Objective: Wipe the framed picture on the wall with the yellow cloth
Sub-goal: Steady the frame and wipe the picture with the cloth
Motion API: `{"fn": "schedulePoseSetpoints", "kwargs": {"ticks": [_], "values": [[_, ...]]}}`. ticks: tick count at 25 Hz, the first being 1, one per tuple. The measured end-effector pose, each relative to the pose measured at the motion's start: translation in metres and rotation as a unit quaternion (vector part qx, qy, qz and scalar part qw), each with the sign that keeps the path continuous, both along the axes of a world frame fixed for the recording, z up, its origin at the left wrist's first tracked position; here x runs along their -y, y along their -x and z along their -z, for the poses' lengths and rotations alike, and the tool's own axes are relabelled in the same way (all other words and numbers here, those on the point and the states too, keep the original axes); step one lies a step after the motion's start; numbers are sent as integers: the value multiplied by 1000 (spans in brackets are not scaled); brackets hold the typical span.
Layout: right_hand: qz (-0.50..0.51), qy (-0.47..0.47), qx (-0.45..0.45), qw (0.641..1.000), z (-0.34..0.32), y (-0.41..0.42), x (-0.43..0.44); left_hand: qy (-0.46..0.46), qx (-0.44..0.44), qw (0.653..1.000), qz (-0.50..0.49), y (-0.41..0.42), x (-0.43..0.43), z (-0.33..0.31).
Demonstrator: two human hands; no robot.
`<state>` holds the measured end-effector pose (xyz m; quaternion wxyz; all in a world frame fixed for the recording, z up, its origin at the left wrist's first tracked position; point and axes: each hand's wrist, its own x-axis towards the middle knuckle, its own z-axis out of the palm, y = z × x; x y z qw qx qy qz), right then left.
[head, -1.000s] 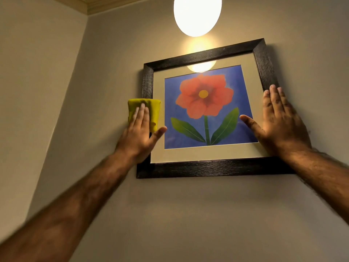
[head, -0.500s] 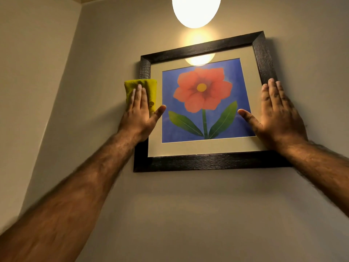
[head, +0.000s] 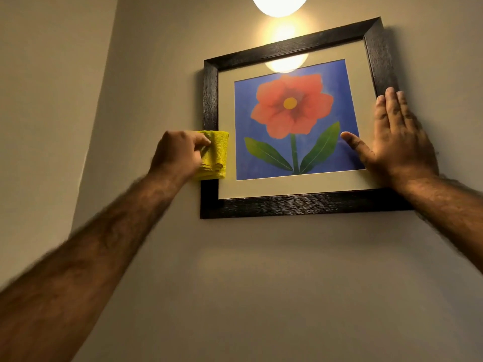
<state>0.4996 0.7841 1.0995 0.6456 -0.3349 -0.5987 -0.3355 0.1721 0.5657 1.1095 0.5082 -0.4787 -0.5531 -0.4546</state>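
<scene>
A framed picture (head: 300, 203) hangs on the wall: dark wooden frame, cream mat, red flower on blue. My left hand (head: 177, 152) grips the folded yellow cloth (head: 215, 155) and holds it against the lower part of the frame's left side, overlapping the mat. My right hand (head: 394, 142) lies flat and open on the frame's right side, fingers pointing up, thumb resting on the glass over the blue print.
A glowing round lamp (head: 279, 3) hangs just above the frame, and its glare reflects in the glass (head: 286, 64) near the top. A wall corner (head: 104, 105) runs down at the left. Bare beige wall (head: 274, 283) lies below the frame.
My left hand has slid the cloth down the frame's left side and turned from flat fingers to a closed grip. The right hand has stayed in place.
</scene>
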Motion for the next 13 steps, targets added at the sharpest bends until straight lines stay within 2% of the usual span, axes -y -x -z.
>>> {"fn": "schedulePoseSetpoints", "kwargs": {"ticks": [3, 7, 9, 11, 13], "values": [[-2, -3, -1, 1000, 0, 0, -1, 26, 32, 999, 8, 0, 7, -21], [-4, -15, -4, 1000, 0, 1, -3, 22, 11, 1000, 6, 9, 10, -34], [-11, -21, -5, 1000, 1, 0, -3, 38, 55, 998, 12, 21, 9, -40], [-16, -26, -8, 999, 2, 0, -5, 79, 120, 987, 69, 29, 8, -41], [-20, -25, -10, 999, 2, 0, -6, 79, 138, 982, 104, 31, 6, -39]]}}
